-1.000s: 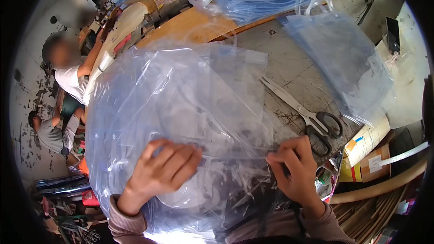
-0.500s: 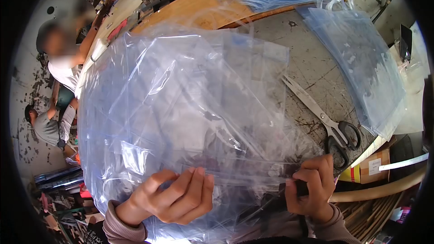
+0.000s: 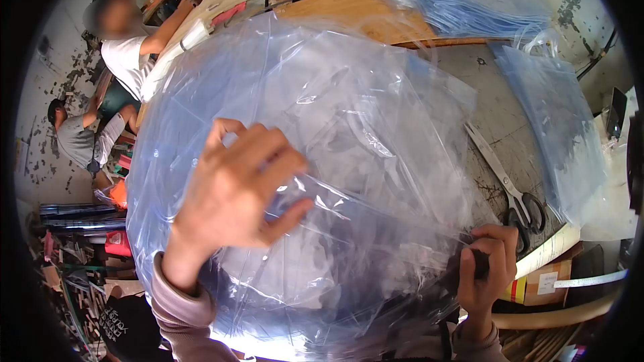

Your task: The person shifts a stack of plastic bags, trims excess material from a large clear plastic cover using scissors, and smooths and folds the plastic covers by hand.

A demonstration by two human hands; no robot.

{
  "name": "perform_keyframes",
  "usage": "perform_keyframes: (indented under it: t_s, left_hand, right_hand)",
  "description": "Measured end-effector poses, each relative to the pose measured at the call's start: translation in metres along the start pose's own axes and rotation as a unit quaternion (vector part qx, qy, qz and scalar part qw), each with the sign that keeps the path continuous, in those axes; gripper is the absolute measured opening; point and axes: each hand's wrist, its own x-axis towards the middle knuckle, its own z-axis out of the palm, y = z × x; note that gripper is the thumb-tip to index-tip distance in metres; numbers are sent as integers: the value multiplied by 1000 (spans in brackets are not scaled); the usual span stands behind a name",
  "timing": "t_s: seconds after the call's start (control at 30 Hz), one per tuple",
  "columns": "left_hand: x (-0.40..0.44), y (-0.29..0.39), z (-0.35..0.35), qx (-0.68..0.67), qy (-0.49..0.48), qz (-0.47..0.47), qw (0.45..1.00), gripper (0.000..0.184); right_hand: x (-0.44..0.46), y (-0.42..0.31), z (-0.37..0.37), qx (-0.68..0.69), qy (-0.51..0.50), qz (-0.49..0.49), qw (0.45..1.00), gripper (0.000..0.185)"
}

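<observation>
A large heap of clear plastic bags (image 3: 376, 94), creased and shiny, spreads over the table in front of me. My left hand (image 3: 241, 184) is above the heap at centre left, its bent fingers and thumb apart, with plastic visible in the gap. At the lower right, my right hand (image 3: 488, 265) pinches the edge of a clear plastic bag (image 3: 402, 218) between thumb and fingers. Just beyond that hand lie scissors (image 3: 503, 177) with black handles, their blades pointing away from me.
A flat pile of bluish plastic bags (image 3: 553, 121) lies on the right, with another stack (image 3: 469, 0) behind on a wooden board (image 3: 355, 10). A cardboard box (image 3: 543, 281) stands below the right edge. Two people (image 3: 124, 47) are at the far left, and scraps (image 3: 74, 281) lie below.
My left hand has moved up and away from me, and its fingers have spread. Plastic near it has shifted. My right hand keeps its pinch. The whole view has shifted slightly.
</observation>
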Motion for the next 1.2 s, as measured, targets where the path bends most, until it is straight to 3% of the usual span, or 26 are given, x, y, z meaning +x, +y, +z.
perform_keyframes:
  t_s: [0.03, 0.1, 0.23, 0.37, 0.47, 0.53, 0.57, 0.67, 0.7, 0.77, 0.83, 0.9, 0.93, 1.0, 1.07, 1.17, 1.2]
  left_hand:
    - [-2, -9, -2, -2, 4, 1, 1000, 28]
    - [-9, -27, -4, -140, -66, -60, 986, 32]
    - [-14, -33, 4, -256, -26, -88, 962, 27]
    - [-13, -33, 8, -272, -5, -58, 960, 22]
    - [-10, -30, 5, -226, -15, -8, 974, 20]
    - [-12, -29, 7, -194, -33, 3, 980, 20]
    - [-12, -27, 10, -195, -32, 6, 980, 20]
    - [-13, -23, 21, -220, 51, -11, 974, 19]
    - [-12, -22, 23, -159, 85, -20, 983, 18]
    - [-13, -20, 23, -100, 119, -28, 988, 18]
    - [-16, -22, 21, 35, 163, -107, 980, 16]
    - [-18, -33, 23, 54, 181, -130, 973, 16]
    - [-19, -39, 23, 72, 179, -154, 969, 17]
    - [-23, -53, 26, 66, 156, -189, 967, 19]
    - [-22, -51, 20, 109, 169, -165, 966, 20]
    - [-16, -35, 10, 187, 195, -120, 955, 26]
    - [-13, -26, 5, 225, 213, -102, 945, 30]
  right_hand:
    - [0, 0, 0, -3, -3, -1, 1000, 11]
    - [0, -1, 1, -2, -1, 5, 1000, 11]
    - [-1, -2, 3, 5, 5, 19, 1000, 10]
    - [-2, -1, 4, -16, 9, -6, 1000, 9]
    - [-7, -6, 1, -118, 68, -44, 990, 13]
    - [-22, -15, -2, -169, 77, -127, 974, 17]
    - [-37, -21, -6, -110, 25, -163, 980, 20]
    - [-91, -42, -5, -41, -100, -317, 942, 37]
    - [-101, -43, -2, -44, -100, -314, 943, 37]
    - [-115, -44, 2, -135, -142, -464, 864, 47]
    - [-110, -45, 3, -74, -195, -399, 893, 46]
    - [-110, -38, 8, -134, -180, -329, 917, 56]
    - [-109, -33, 11, -119, -129, -327, 929, 50]
    - [-99, -25, -2, -116, -156, -285, 938, 47]
    - [-74, -29, -16, -65, -177, -180, 965, 37]
    - [-47, -15, -19, -40, -216, -226, 949, 38]
    - [-37, -15, -21, -28, -188, -233, 954, 33]
